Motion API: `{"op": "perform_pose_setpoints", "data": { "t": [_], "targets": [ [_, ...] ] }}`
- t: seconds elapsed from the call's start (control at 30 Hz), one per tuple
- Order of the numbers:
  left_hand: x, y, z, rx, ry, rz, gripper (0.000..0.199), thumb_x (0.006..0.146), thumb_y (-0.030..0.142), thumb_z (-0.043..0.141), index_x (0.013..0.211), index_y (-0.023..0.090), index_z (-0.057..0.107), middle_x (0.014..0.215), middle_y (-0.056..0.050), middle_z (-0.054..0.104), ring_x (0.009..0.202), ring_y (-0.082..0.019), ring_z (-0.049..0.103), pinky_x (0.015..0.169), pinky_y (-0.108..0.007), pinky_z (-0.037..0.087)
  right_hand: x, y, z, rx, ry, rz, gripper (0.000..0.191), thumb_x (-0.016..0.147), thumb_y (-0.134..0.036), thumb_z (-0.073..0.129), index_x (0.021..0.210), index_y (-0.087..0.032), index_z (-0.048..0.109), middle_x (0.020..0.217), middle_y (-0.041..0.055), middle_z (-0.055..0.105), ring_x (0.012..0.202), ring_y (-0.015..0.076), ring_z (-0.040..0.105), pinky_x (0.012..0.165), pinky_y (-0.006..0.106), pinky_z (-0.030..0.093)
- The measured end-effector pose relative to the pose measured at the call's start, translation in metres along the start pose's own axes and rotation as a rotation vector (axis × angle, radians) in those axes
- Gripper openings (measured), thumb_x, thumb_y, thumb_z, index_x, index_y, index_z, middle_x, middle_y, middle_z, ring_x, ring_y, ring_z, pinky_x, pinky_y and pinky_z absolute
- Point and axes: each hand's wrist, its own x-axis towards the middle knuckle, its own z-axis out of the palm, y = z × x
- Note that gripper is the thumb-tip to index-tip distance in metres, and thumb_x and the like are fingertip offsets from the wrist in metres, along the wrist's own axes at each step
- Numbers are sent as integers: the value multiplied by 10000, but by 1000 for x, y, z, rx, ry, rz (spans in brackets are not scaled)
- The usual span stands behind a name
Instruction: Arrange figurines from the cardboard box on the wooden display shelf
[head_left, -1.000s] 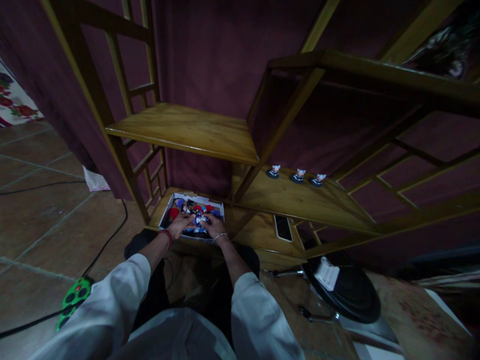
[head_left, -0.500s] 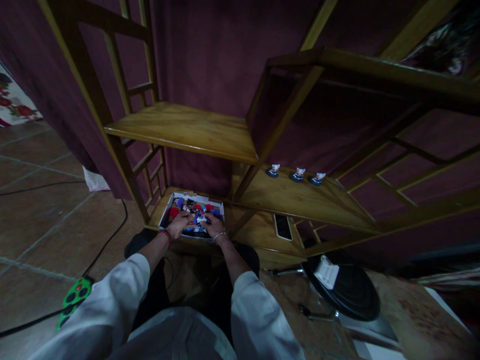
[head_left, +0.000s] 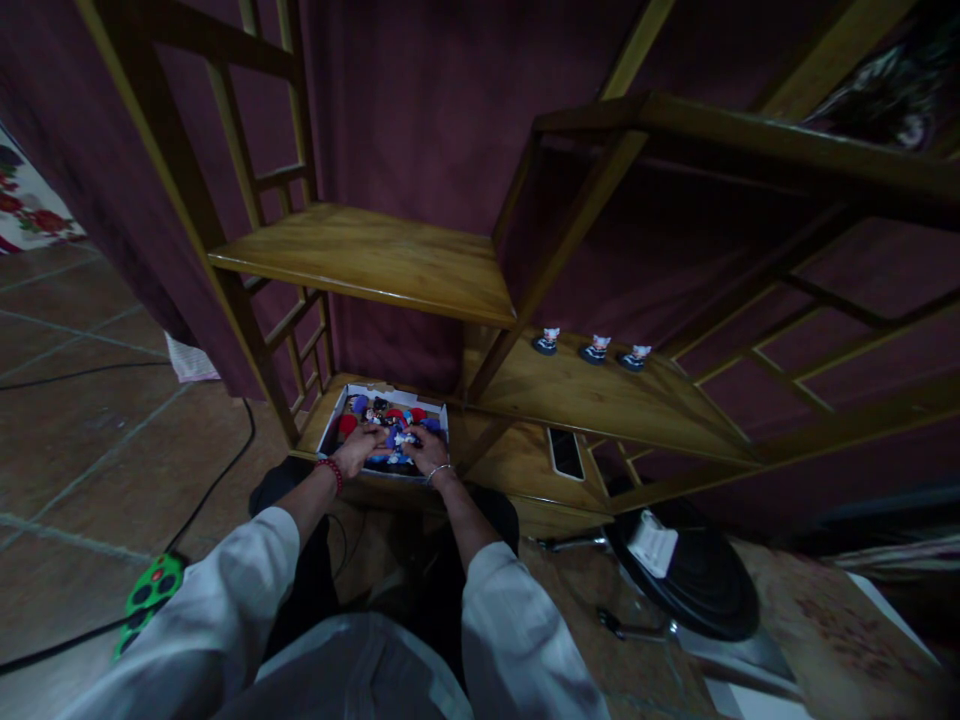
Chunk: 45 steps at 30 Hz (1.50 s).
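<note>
A shallow white cardboard box sits on the lowest wooden shelf, filled with several small toy figurines in red, purple, blue and black. Both of my hands are over it, closed in toward each other. Between the fingertips of my left hand and my right hand is a small blue and white figurine, which both appear to pinch. The fingers partly cover it, so its shape is hard to make out. A red bead bracelet circles my left wrist, a silver one my right.
Three small figurines on dark bases, the middle one among them, stand on a higher shelf to the right. A phone lies on the lower shelf. At right is a black stool; a green power strip and cables lie at left.
</note>
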Motion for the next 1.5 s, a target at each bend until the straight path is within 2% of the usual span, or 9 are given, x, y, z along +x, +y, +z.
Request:
{"op": "perform_pose_setpoints", "data": {
  "t": [0.43, 0.73, 1.13, 1.5],
  "targets": [
    [-2, 1, 1, -20, 37, -13, 162, 602, 139, 707, 661, 124, 557, 629, 14, 522, 634, -89, 533, 684, -294, 524, 1, 1, 1, 27, 26, -9, 223, 684, -305, 577, 893, -250, 629, 800, -39, 628, 707, 121, 581, 696, 236, 458],
    [-4, 3, 1, -12, -2, 2, 145, 579, 124, 713, 630, 115, 578, 640, 10, 538, 659, -98, 534, 697, -308, 520, 2, 4, 3, 37, 36, -15, 227, 671, -320, 590, 883, -253, 637, 819, -40, 629, 715, 120, 584, 711, 235, 463],
    [-1, -1, -1, 9, -34, 10, 227, 520, 172, 764, 641, 116, 581, 649, 7, 548, 644, -95, 556, 698, -286, 516, 3, 1, 3, 88, 17, 43, 221, 682, -290, 585, 889, -233, 635, 674, -46, 633, 594, 109, 597, 616, 215, 476],
    [1, -3, -1, 54, -49, 30, 256, 513, 197, 770, 635, 117, 559, 616, 23, 538, 606, -85, 550, 671, -283, 515, 2, 1, 4, 113, 7, 82, 216, 679, -297, 598, 874, -218, 645, 635, -44, 630, 530, 108, 590, 557, 213, 468]
  ]
}}
